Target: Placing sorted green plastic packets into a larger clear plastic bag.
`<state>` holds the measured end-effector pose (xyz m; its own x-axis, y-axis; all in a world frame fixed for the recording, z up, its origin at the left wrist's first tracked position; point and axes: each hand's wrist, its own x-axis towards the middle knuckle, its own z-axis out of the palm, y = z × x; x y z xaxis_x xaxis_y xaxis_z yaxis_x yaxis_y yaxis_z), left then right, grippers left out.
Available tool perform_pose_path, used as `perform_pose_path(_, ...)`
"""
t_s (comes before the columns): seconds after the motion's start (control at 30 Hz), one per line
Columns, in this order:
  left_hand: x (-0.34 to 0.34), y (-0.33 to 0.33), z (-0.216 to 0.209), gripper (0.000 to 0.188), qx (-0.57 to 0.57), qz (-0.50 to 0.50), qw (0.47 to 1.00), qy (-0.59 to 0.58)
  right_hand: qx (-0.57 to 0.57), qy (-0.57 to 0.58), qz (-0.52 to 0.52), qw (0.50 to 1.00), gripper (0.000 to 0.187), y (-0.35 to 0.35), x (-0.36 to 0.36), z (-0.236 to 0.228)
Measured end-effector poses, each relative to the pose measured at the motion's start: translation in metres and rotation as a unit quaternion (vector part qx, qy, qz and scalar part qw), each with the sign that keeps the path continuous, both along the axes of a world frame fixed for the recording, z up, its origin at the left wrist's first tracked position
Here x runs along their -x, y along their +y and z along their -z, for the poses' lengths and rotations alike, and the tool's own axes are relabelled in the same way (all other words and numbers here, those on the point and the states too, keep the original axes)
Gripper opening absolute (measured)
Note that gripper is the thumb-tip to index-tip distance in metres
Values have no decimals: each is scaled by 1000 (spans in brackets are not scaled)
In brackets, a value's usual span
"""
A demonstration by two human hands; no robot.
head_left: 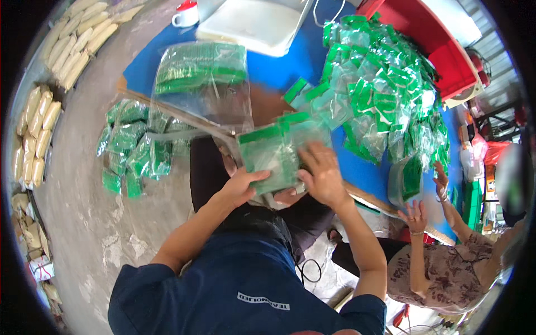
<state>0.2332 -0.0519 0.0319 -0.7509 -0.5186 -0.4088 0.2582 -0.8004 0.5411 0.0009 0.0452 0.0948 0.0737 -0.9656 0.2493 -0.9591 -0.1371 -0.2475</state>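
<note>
In front of my lap I hold see-through plastic packets (267, 159) with green top bands, stacked and slightly fanned. My left hand (241, 187) grips their lower left side, thumb on top. My right hand (324, 174) closes on the right side, fingers over the front; its fingertips are slightly blurred. What lies under the stack is partly hidden. Just beyond, a large see-through bag (215, 103) lies at the table edge with a neat row of green-banded packets (201, 64) inside it.
A large heap of green-banded packets (385, 78) covers the right of the blue table (279, 75). A white tray (257, 19), a mug (186, 14) and a red bin (446, 61) stand behind. Filled bags (131, 137) lie on the floor left. A co-worker's hands (416, 216) are at right.
</note>
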Motion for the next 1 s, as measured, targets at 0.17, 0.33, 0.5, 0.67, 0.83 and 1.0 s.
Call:
perform_pose_path(0.17,2,12,2,46,-5,-32,999,26,26,-128,8,991,51,-7,8,-6)
perform_pose_path(0.33,-6,19,1,47,-59,-55,996,39,48,54,-6,997,50,-4,-16,-18)
perform_pose_path(0.5,5,17,5,47,-54,-58,996,43,7,-251,-115,961,43,-20,-1,-4)
perform_pose_path(0.67,-8,3,27,52,-75,-47,995,35,42,82,154,984,74,-54,73,12)
perform_pose_path(0.83,-14,10,1,53,-16,-76,994,72,52,38,52,997,46,-25,-11,3)
perform_pose_path(1.0,-2,9,-4,55,52,-86,995,4,110,-176,-66,976,32,-35,-1,2)
